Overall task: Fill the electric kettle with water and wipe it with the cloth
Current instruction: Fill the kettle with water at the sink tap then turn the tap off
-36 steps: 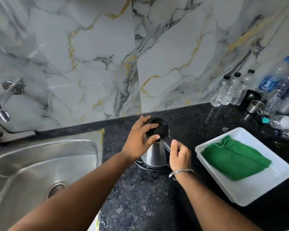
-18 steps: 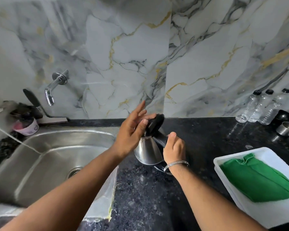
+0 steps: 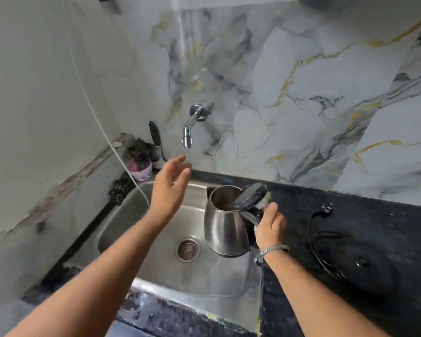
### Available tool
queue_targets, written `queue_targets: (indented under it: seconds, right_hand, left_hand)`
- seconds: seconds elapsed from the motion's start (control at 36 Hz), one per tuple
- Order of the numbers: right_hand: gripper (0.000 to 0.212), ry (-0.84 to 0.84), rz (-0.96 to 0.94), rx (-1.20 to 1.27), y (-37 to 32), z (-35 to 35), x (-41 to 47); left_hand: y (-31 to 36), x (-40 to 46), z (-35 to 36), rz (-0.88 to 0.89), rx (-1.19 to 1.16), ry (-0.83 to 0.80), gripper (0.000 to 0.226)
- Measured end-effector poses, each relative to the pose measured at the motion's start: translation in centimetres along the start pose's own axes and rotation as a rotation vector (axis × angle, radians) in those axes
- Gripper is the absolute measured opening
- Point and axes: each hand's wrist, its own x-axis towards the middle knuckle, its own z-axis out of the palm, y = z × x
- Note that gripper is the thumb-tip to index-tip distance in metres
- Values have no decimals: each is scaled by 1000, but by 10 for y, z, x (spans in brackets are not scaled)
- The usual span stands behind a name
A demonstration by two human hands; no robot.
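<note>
A steel electric kettle [image 3: 225, 227] hangs over the right side of the steel sink [image 3: 122, 229], its black lid [image 3: 249, 196] flipped up and open. My right hand [image 3: 270, 227] is closed around the kettle's black handle. My left hand [image 3: 171, 188] is empty with fingers spread, raised over the sink just below the wall tap [image 3: 190, 127]. No water runs from the tap. The cloth is out of view.
The kettle's black base [image 3: 365, 266] with its cord and plug [image 3: 326, 209] lies on the dark counter to the right. A small pink cup [image 3: 140, 167] and a black-handled tool [image 3: 154, 137] stand in the corner behind the sink. The drain [image 3: 187, 249] sits mid-sink.
The lid was opened and the kettle lifted off its base and carried left over the sink. My left hand let go of the lid and rose toward the tap. The view swung left.
</note>
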Motion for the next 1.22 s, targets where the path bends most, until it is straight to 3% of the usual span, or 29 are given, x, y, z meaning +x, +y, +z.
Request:
queue_targets:
  seconds: [0.08,0.19,0.42,0.53,0.69,0.78,0.86,0.94,1.08,1.22]
  right_hand:
    - [74,-50,15,12,-10,29,-5]
    - [58,-1,17,23,-18,67,-6]
    - [81,4,138,24,-4,128,10]
    - [79,14,192,5,1,148,22]
    - [80,8,205,-45,19,173,41]
    - [81,-24,267,-13,25,179,47]
    - [72,-43,335,61,28,185,49]
    - [84,-104,335,102,32,190,52]
    - [73,-145,285,92,35,196,50]
    - [70,-171,349,119,41,203,41]
  left_hand:
    - [-26,40,-41,-124,125,-32,38]
    - [-47,91,-64,-151,266,-99,43]
    - [-74,182,-27,-187,199,-315,66]
    - [-88,212,4,-136,211,-362,39]
    - [-105,227,41,-155,196,-195,18]
    - [-112,232,42,-202,-67,-237,6]
    - [-122,243,31,-347,-460,-485,24]
    - [-130,254,28,-430,-699,-745,38]
    - [-135,265,36,-474,-927,-1019,33]
    - [-143,268,37,-449,-968,-1108,43]
